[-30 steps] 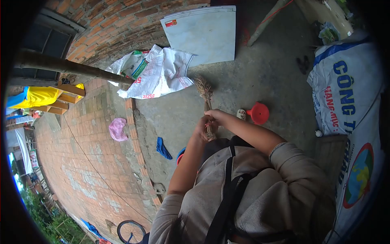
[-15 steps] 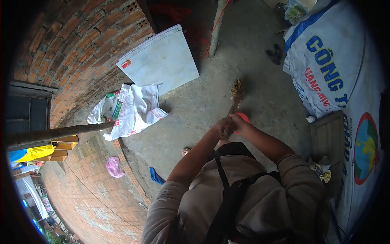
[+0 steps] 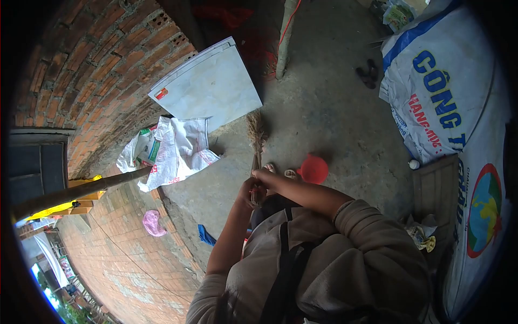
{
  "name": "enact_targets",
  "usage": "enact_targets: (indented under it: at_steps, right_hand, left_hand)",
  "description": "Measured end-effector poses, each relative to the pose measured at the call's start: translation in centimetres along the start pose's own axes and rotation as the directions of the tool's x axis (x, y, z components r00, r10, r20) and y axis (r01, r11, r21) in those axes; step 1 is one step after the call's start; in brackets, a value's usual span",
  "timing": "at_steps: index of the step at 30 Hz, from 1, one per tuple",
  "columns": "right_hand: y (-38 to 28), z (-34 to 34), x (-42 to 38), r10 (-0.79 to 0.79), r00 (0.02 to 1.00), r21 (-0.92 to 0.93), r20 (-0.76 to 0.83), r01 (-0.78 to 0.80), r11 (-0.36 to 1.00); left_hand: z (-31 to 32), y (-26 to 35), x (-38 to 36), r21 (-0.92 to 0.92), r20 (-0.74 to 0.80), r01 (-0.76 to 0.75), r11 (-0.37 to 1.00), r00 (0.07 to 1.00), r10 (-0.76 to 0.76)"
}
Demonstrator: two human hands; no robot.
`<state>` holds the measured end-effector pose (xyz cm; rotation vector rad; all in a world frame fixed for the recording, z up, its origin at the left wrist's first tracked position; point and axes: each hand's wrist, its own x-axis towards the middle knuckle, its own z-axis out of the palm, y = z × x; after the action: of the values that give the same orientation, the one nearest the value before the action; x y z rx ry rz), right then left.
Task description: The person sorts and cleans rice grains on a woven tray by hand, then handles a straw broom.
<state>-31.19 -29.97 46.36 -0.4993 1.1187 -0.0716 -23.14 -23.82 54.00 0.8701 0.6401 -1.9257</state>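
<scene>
Both my hands are wrapped round a straw broom [image 3: 256, 132]. My left hand [image 3: 250, 193] grips it near the handle's end, and my right hand [image 3: 263, 178] holds just above, partly overlapping the left. The bristles point away from me, close to the lower corner of the white boards [image 3: 216, 81]. To the right of my hands a red plastic basin [image 3: 314, 169] sits on the concrete floor [image 3: 334, 119], beside my sandalled feet [image 3: 290, 174].
A white woven sack [image 3: 181, 148] lies at the left, with a wooden pole [image 3: 81, 185] reaching over to it. Further items are a pink plastic bag [image 3: 153, 222], a blue cloth [image 3: 205, 235], an upright post [image 3: 286, 40], dark slippers [image 3: 367, 74] and a large printed tarp [image 3: 426, 92].
The broom and both hands have swung to the left, the bristles now near the boards. More of the red basin and my feet now show.
</scene>
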Motion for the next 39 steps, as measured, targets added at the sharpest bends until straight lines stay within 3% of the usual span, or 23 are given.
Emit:
enact_targets:
  at_steps: [1, 2, 3, 5, 6, 7, 9, 11, 13, 15, 17, 18, 20, 23, 25, 26, 27, 29, 32, 34, 36, 38, 39]
  right_hand:
    - [0.0, -0.5, 0.4, -0.035, 0.998, 0.054, 0.05, 0.032, 0.998]
    - [-0.1, -1.8, 0.8, -0.024, 0.988, 0.069, 0.154, 0.014, 0.998]
    - [-1.3, -2.8, -0.3, -0.028, 0.99, 0.055, 0.139, 0.02, 0.998]
    - [-6.0, -3.2, -5.9, 0.046, 0.972, 0.079, 0.232, -0.066, 0.995]
    - [-9.3, -2.0, -11.4, 0.172, 0.962, 0.157, 0.212, -0.207, 0.966]
    - [-9.3, -3.2, -11.2, 0.174, 0.963, 0.144, 0.205, -0.206, 0.968]
    - [-9.1, -6.4, -9.6, -0.05, 0.985, 0.083, 0.165, 0.037, 0.996]
    - [-9.4, -10.0, -7.9, -0.059, 0.993, 0.113, 0.101, 0.048, 0.992]
    - [-10.6, -14.4, -3.7, -0.064, 0.997, 0.128, 0.042, 0.058, 0.99]
    - [-12.1, -18.7, 1.3, 0.053, 0.993, 0.204, -0.104, -0.031, 0.979]
    - [-13.8, -19.7, 2.4, 0.132, 0.99, 0.131, -0.055, -0.124, 0.984]
    - [-14.1, -19.7, 3.4, 0.123, 0.984, 0.131, -0.128, -0.107, 0.986]
    - [-13.3, -21.1, 9.3, 0.12, 0.97, 0.019, -0.21, -0.119, 0.993]
    - [-12.3, -17.8, 9.3, 0.237, 0.968, -0.291, -0.083, -0.251, 0.923]
    - [-12.4, -13.0, 4.8, 0.335, 0.942, -0.425, 0.009, -0.3, 0.854]
    - [-12.3, -11.4, 3.0, 0.421, 0.905, -0.505, 0.068, -0.333, 0.797]
    - [-9.0, -11.1, 3.7, 0.333, 0.933, -0.467, 0.136, -0.236, 0.852]
    - [-7.4, -9.7, 0.7, 0.328, 0.938, -0.6, 0.11, -0.201, 0.775]
    - [-6.1, -9.4, -1.3, 0.506, 0.859, -0.651, 0.077, -0.341, 0.678]
    - [-3.9, -9.6, -2.5, 0.562, 0.823, -0.7, 0.086, -0.351, 0.621]
    - [-1.6, -9.2, -4.1, 0.603, 0.794, -0.747, 0.072, -0.358, 0.561]
    - [-0.1, -7.9, -7.7, 0.752, 0.646, -0.785, 0.136, -0.393, 0.479]
    - [-0.5, -6.4, -11.7, 0.646, 0.756, -0.838, 0.105, -0.282, 0.467]
  left_hand:
    - [0.7, 0.1, 0.4, -0.071, -0.099, -0.031, 0.997, 0.995, 0.024]
    - [1.0, 0.2, 1.1, -0.016, -0.057, -0.024, 1.0, 0.998, 0.023]
    - [2.5, 0.0, 1.0, -0.022, -0.037, -0.019, 1.0, 0.999, 0.018]
    - [7.4, -0.6, -0.9, 0.181, -0.063, -0.002, 0.983, 0.998, 0.013]
    - [9.1, -1.0, -1.3, 0.234, -0.048, -0.031, 0.972, 0.998, 0.043]
    - [9.6, -1.2, -0.8, 0.224, -0.038, -0.036, 0.974, 0.998, 0.046]
    - [10.6, -1.3, 0.7, 0.132, 0.122, 0.156, 0.979, 0.978, -0.172]
    - [12.4, -1.5, 3.4, 0.133, 0.073, 0.117, 0.984, 0.989, -0.127]
    - [13.0, -0.8, 7.9, 0.15, 0.262, 0.204, 0.967, 0.935, -0.238]
    - [14.3, 0.4, 12.1, 0.161, 0.294, 0.143, 0.977, 0.938, -0.186]
    - [13.8, 1.8, 16.5, 0.033, 0.387, 0.244, 0.969, 0.891, -0.237]
    - [12.1, 2.1, 19.5, -0.063, 0.521, 0.344, 0.937, 0.812, -0.264]
    - [11.4, 2.4, 19.5, -0.22, 0.542, 0.34, 0.914, 0.822, -0.175]
    - [9.0, 0.5, 17.4, -0.524, 0.543, 0.334, 0.784, 0.84, 0.005]
    - [7.8, -2.7, 13.8, -0.631, 0.469, 0.093, 0.77, 0.836, 0.284]
    - [7.7, -4.4, 11.1, -0.723, 0.404, 0.083, 0.686, 0.856, 0.323]
    - [8.4, -5.7, 8.8, -0.802, 0.347, 0.07, 0.594, 0.862, 0.368]
    - [9.7, -8.3, 6.0, -0.817, 0.153, -0.139, 0.559, 0.883, 0.444]
    - [9.9, -12.5, 4.9, -0.835, 0.065, -0.265, 0.481, 0.822, 0.565]
    - [10.3, -15.4, 3.8, -0.872, 0.013, -0.293, 0.392, 0.786, 0.617]
    - [10.7, -19.4, 1.7, -0.933, -0.043, -0.285, 0.221, 0.697, 0.716]
    - [11.7, -23.2, -0.3, -0.965, -0.126, -0.258, 0.039, 0.59, 0.797]
    - [11.9, -24.8, -0.8, -0.966, -0.151, -0.257, -0.007, 0.549, 0.822]
